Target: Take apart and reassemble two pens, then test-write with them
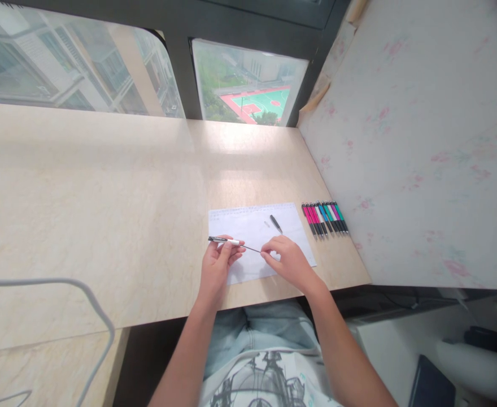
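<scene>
My left hand (222, 259) is closed around a white pen barrel (232, 242) with a black clip end, held level over the paper. A thin dark refill (252, 249) sticks out of the barrel's right end. Its far tip is pinched between the thumb and fingers of my right hand (284, 257). Beneath both hands lies a white sheet of paper (248, 273) with rows of handwriting along its top. A black pen grip section (275, 223) rests on the sheet, beside a small pale piece, perhaps a spring (266, 224).
A row of several pens (325, 219) in pink, white, blue, green and purple lies right of the paper, near the flowered wall (422, 169). The beige tabletop (104, 215) runs to the windows. A grey cable (91, 299) loops at the left front.
</scene>
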`<state>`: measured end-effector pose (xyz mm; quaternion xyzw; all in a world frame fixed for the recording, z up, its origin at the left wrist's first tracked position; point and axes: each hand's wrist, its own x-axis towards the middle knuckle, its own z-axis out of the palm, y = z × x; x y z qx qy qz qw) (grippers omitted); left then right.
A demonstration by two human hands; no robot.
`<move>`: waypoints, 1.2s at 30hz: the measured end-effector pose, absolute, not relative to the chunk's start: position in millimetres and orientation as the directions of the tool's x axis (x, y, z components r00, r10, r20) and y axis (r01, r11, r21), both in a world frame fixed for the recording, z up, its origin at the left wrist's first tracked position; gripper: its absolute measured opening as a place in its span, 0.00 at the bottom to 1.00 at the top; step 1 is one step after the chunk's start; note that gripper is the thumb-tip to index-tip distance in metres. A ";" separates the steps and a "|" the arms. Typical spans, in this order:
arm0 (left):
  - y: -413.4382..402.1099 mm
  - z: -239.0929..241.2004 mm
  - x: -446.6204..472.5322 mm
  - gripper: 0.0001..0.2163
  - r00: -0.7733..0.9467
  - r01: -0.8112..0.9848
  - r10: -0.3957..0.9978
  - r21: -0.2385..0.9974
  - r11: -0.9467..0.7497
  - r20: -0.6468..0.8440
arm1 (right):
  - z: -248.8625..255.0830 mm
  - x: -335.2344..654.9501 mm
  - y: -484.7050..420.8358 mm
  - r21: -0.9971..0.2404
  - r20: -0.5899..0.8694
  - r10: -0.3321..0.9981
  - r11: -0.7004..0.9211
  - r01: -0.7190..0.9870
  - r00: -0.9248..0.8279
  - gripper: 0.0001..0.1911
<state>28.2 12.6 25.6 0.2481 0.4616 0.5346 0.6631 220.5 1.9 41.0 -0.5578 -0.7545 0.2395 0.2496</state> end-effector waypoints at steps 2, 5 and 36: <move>15.6 23.0 21.1 0.14 -0.089 -0.512 0.937 0.823 0.248 -0.337 | 36.4 226.4 -1.4 -0.623 0.103 0.977 0.209 0.754 -0.186 0.05; 18.8 18.1 12.0 0.12 -0.172 -0.549 0.926 0.813 0.193 -0.336 | 28.0 230.3 -3.4 -0.582 0.107 0.993 0.094 0.807 -0.038 0.05; 9.6 20.0 32.6 0.12 -0.062 -0.211 0.981 0.964 0.165 -0.181 | 26.6 158.0 -2.6 -0.632 -0.437 0.900 -0.320 -0.706 -0.016 0.10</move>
